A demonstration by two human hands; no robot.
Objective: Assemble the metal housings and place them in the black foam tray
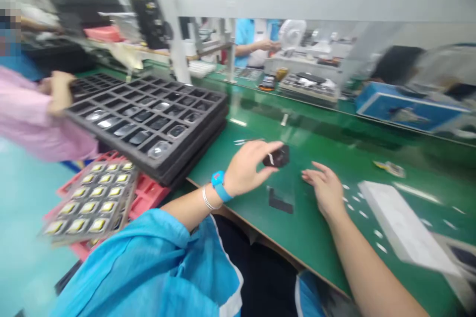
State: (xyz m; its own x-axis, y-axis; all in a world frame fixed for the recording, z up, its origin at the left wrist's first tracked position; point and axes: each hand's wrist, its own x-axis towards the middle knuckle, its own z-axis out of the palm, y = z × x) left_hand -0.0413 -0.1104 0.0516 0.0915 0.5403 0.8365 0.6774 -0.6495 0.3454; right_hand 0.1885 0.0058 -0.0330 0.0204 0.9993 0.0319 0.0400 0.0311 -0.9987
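Between thumb and fingers, my left hand [250, 167] grips a small dark block-like part [279, 156] with a white mark on its side, raised above the green work mat [238, 193]. Its exact kind is blurred. Below it on the mat lies a dark L-shaped piece [280, 201]. To the right, my right hand [326, 187] hovers over the mat, fingers partly stretched and holding nothing, a short gap from the part. Small white strips [362, 214] are scattered beside the right hand, near a long white block [405, 225].
Stacked black foam trays [186, 151] with clear-topped pieces in their cells stand at left. Red trays [150, 193] bearing yellow-and-white parts sit lower left. A co-worker's pink sleeve [40, 114] is beside them. A blue box [409, 111] stands back right; a shelf beam [320, 0] crosses above.
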